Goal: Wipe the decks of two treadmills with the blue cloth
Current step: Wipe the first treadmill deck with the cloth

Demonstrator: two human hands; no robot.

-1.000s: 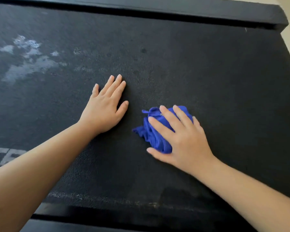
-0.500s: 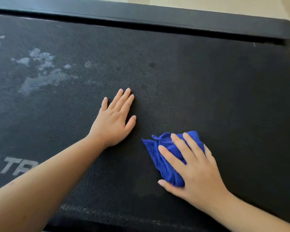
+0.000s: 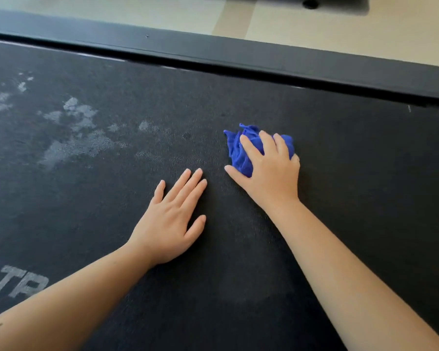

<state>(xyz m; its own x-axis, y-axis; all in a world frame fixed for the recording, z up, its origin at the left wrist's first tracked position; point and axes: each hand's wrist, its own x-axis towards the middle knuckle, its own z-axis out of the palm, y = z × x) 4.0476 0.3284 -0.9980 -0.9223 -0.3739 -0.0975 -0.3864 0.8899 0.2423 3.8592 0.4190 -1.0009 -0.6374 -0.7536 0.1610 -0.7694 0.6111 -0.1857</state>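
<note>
The black treadmill deck [image 3: 365, 178] fills most of the view. A crumpled blue cloth [image 3: 238, 153] lies on the belt near the middle, a little below the far side rail. My right hand [image 3: 271, 173] lies on top of the cloth, its fingers curved over the bunch and its thumb along the near-left edge. My left hand [image 3: 170, 224] rests flat on the belt, fingers straight, just left of and nearer than the cloth. Most of the cloth is hidden under my right hand.
Pale dusty smears [image 3: 79, 138] mark the belt to the left. White lettering [image 3: 18, 282] shows at the lower left. A black side rail [image 3: 238, 57] borders the belt at the far side, with beige floor [image 3: 314, 26] beyond and a dark object [image 3: 309, 2] at the top edge.
My right hand has pushed the cloth away from me toward the far rail, past my left hand. My left hand stays flat on the belt. The view has tilted up, showing floor.
</note>
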